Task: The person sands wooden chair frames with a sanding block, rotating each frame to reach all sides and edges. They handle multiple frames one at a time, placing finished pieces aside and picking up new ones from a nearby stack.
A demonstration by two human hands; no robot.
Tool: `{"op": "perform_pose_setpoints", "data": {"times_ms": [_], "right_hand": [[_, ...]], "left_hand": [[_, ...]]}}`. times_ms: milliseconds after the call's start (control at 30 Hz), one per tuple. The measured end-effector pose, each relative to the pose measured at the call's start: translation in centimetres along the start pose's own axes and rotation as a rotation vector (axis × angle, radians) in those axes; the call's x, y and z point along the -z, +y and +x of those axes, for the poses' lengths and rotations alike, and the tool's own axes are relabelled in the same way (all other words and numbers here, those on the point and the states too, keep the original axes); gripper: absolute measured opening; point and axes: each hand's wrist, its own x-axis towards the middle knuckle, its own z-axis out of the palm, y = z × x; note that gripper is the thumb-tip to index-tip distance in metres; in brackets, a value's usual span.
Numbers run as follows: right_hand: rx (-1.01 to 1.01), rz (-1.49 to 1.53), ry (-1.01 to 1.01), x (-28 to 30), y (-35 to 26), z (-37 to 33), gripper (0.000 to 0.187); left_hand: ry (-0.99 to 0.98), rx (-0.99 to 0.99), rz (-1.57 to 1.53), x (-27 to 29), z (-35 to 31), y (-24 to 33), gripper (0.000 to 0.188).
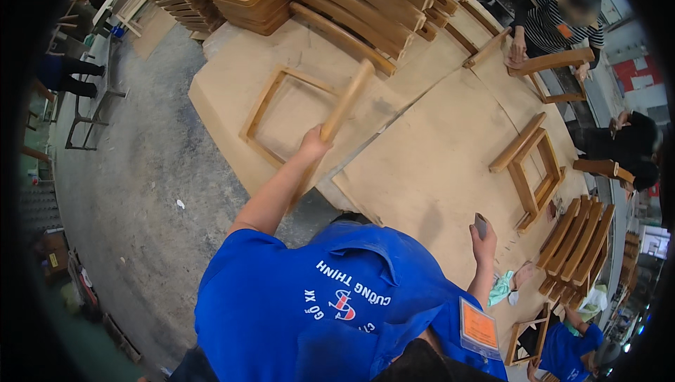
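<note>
My left hand [314, 144] is closed around the thick rail of a wooden chair frame [348, 101]. The frame's squared part leans out over the board-covered table [436, 164], left of the rail. Its lower end comes down near the table edge by my body. Off to the right, my right hand [484, 245] is closed on a small grey sanding pad [481, 224], held apart from the frame. A green and white cloth [500, 288] lies beside my right forearm.
Stacks of wooden chair parts [351, 2] line the far side. Another chair frame [531, 171] rests at the right, with a pile of curved slats [576, 241] nearer. A co-worker in stripes [555, 23] handles a frame; others work along the right. Grey floor [162, 150] extends left.
</note>
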Motion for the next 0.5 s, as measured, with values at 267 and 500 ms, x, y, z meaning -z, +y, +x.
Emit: {"op": "perform_pose_setpoints", "data": {"times_ms": [267, 500], "right_hand": [[0.027, 0.007, -0.002, -0.6, -0.5, 0.6, 0.039], [0.009, -0.017, 0.024, 0.6, -0.6, -0.9, 0.038]], "left_hand": [[0.249, 0.396, -1.443, 7.5, 11.0, 7.8, 0.030], [0.841, 0.514, -1.794, 14.3, 20.9, 9.2, 0.048]]}}
